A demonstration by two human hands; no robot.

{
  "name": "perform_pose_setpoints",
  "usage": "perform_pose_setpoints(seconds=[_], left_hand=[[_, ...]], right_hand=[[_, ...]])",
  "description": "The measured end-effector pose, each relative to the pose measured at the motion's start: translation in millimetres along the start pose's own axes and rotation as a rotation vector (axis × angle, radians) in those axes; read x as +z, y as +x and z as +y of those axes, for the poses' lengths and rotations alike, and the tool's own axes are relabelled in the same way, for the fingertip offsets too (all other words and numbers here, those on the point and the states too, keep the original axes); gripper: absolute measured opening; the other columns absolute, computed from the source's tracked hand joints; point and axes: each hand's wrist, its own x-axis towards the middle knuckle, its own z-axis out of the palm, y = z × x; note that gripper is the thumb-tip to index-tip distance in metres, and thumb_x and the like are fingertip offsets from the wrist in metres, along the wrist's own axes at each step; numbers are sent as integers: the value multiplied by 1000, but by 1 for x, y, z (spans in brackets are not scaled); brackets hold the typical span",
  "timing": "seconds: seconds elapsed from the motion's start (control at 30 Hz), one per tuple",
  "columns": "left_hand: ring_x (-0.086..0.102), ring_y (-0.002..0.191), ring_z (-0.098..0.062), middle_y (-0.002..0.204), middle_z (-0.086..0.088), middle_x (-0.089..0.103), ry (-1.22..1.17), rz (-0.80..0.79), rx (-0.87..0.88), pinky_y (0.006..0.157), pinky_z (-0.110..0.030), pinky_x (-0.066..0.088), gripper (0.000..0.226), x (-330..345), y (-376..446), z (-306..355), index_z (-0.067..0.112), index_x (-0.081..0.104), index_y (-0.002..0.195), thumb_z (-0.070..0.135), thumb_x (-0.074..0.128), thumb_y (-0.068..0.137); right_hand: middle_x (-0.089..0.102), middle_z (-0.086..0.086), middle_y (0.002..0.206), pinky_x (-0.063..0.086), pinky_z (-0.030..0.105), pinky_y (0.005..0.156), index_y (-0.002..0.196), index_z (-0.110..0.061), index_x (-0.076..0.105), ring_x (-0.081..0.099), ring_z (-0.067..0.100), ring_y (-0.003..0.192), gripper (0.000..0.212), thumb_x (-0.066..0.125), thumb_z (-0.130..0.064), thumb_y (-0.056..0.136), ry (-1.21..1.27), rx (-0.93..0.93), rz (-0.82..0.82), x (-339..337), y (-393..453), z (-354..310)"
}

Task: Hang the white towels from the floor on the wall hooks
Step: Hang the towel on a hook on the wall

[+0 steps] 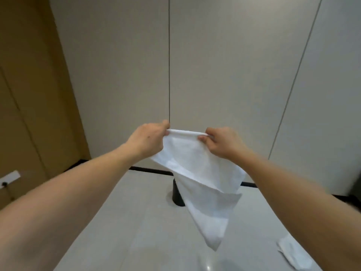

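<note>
Both forearms (64,194) entered from the lower corners and reached forward toward the wall (224,65). Left hand (147,138) pinched the left end of the towel's (197,165) top edge, fingers curled over the hem. Right hand (220,141) pinched the right end of the same edge, thumb and fingers closed on the fabric. That edge was stretched nearly level between the two hands, in front of the wall and just below the lower end of a dark vertical seam (169,61).

Below the hands, the towel hung in folds and tapered to a point above the floor (125,222); the point did not touch the floor. Behind the towel, a black cylinder (176,194) stood on the floor near the wall's base, its right part hidden by the fabric. A black strip (150,170) ran along the foot of the wall on both sides of the towel.

To the right of the towel's hanging point, a second white towel (293,253) lay crumpled on the floor, partly covered by the right forearm. To the left of the wall stood tan wood panels (29,94); a white plate (9,177) was fixed low on them. A second seam (298,71) crossed the wall to the right of the hands.
</note>
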Motion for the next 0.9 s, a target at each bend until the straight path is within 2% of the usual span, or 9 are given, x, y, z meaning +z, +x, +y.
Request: perform_pose_setpoints(seconds=[0.13,0.23,0.3,0.4,0.53,0.73,0.9], left_hand=[[44,57,-24,74,0,58,132,38,-96,50,-32,28,18,-2,12,-94,23,32,89,15,46,97],[41,55,-22,66,11,41,209,25,-178,48,-32,24,30,-5,26,-153,27,23,84,12,46,96],[42,57,-24,62,13,33,265,3,-259,50,-35,28,28,-6,32,-194,24,25,84,9,46,95],[49,58,-22,65,11,43,314,-30,-382,51,-39,41,17,-12,28,-252,22,32,89,13,45,97],[47,58,-22,71,5,52,376,-58,-504,50,-36,35,19,-17,2,-322,26,30,88,17,44,98],[51,63,-20,76,7,54,409,-81,-678,55,-39,44,13,-25,-41,-437,30,34,92,22,41,99],[53,66,-20,80,3,60,451,-45,-743,55,-37,41,12,-32,-76,-551,30,33,92,28,40,101]], right_hand=[[60,3,67,33,33,56,68,-20,44,57,31,69,41,45,-49,96,43,-183,20,50,104,-37],[54,1,63,33,33,56,66,-20,41,57,32,70,42,47,-48,96,111,-264,7,83,180,-61],[56,2,65,35,34,57,68,-20,43,57,33,73,40,47,-49,96,155,-325,-13,108,230,-80],[54,0,63,34,33,56,66,-21,41,56,32,71,41,49,-50,95,238,-446,-24,146,297,-118],[42,-9,55,27,32,54,61,-24,36,46,25,62,46,48,-51,95,311,-593,-84,196,358,-184],[48,-7,53,24,29,47,60,-23,39,48,11,54,47,50,-52,95,451,-706,-109,264,429,-291],[51,-8,57,29,28,49,61,-26,43,50,11,58,43,50,-52,95,492,-765,-175,313,491,-394]])
